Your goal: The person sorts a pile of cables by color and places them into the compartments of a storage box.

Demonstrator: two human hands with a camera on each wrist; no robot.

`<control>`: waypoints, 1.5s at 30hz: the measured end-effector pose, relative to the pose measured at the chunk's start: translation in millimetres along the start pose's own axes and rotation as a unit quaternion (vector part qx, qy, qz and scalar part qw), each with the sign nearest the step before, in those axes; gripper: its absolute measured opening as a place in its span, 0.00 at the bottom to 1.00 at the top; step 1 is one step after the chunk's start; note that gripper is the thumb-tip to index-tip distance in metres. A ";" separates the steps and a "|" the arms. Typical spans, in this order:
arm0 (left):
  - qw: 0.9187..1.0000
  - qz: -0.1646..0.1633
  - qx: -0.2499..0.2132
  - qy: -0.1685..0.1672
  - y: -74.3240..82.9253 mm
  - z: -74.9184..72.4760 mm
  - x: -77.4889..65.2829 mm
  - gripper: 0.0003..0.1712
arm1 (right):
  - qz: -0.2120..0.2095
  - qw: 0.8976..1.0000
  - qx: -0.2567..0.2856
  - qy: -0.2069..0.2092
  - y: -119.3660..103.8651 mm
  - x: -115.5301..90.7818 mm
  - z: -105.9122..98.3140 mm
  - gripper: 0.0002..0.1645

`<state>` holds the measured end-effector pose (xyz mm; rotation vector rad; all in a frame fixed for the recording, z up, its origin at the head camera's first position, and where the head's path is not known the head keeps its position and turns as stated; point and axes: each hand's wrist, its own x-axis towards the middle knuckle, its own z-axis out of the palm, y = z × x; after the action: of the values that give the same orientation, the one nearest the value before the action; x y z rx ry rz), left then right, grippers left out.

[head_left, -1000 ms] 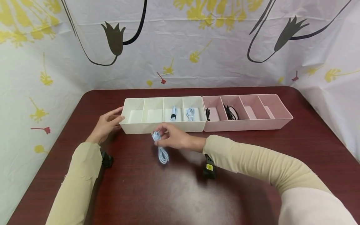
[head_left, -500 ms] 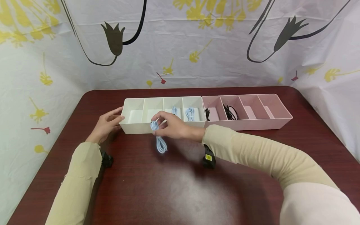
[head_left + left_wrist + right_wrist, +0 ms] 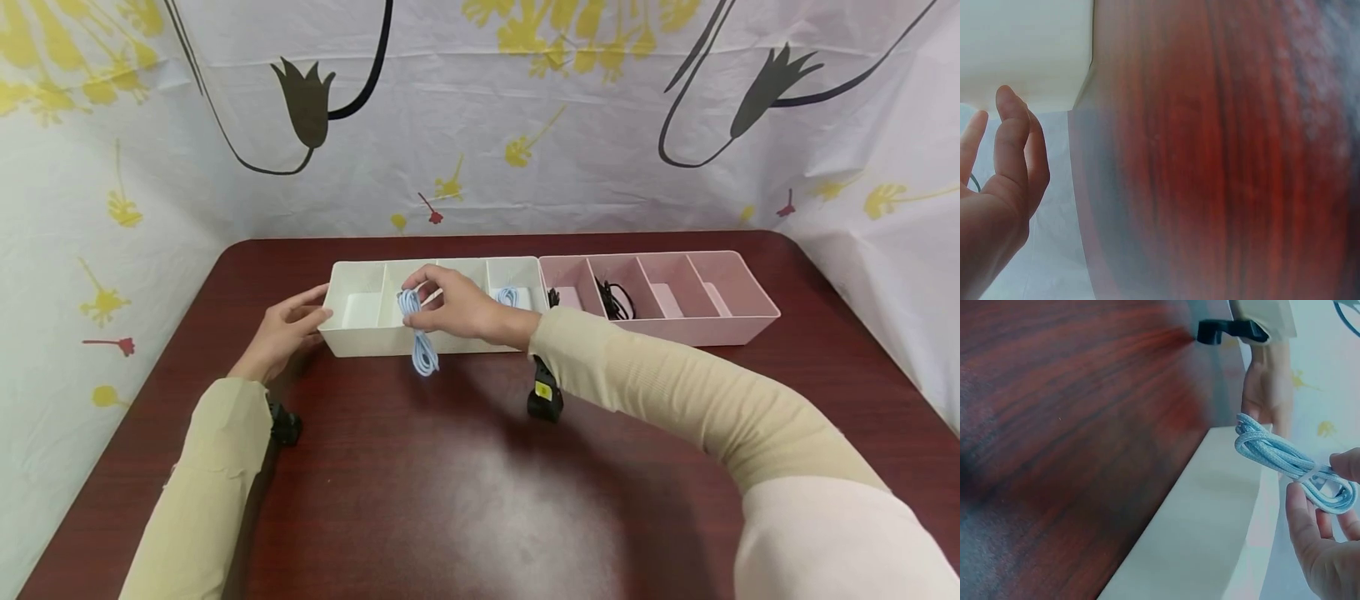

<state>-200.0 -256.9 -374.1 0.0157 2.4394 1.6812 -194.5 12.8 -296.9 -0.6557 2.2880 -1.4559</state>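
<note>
My right hand (image 3: 468, 310) pinches a coiled light blue cable (image 3: 424, 354) between thumb and fingers. The cable hangs in front of the white divided box (image 3: 356, 342), its top end over the front rim. In the right wrist view, a pale tie wraps the braided cable (image 3: 1275, 455) near the fingers. My left hand (image 3: 281, 335) touches the left end of the white box with its fingertips; the left wrist view shows these fingers (image 3: 1013, 150) loosely bent against its wall. Another light blue cable (image 3: 507, 297) lies in the box's rightmost compartment. My right hand hides part of the compartments.
A pink divided box (image 3: 660, 333) stands end to end with the white one on the right. Black cables (image 3: 615, 302) lie in its two left compartments. Both boxes stand near the back of the dark red table (image 3: 360, 500), before a patterned cloth (image 3: 600, 192).
My right hand has moved forward and up with the cable, from in front of the white box to over its front rim. My left hand has stayed in place.
</note>
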 end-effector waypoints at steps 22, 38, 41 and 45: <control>1.000 -0.009 0.000 0.001 -0.2 0.1 -0.1 0.37 | 0.009 1.000 -0.013 -0.002 -6.7 25.6 -15.9 0.23; 1.000 -0.001 0.003 -0.004 -0.2 -1.4 0.7 0.37 | 0.013 1.000 -0.011 -0.018 -11.5 42.4 -32.6 0.20; 1.000 -0.001 0.002 -0.004 -0.4 -1.6 0.9 0.37 | 0.018 1.000 -0.005 -0.015 -12.5 45.9 -35.8 0.20; 1.000 -0.003 0.000 -0.005 -1.0 -1.9 1.2 0.37 | 0.025 1.000 0.005 -0.014 -12.5 50.9 -37.1 0.20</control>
<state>-201.4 -258.9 -374.6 0.0184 2.4304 1.6739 -253.7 7.9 -272.5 -0.6067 2.2583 -1.4251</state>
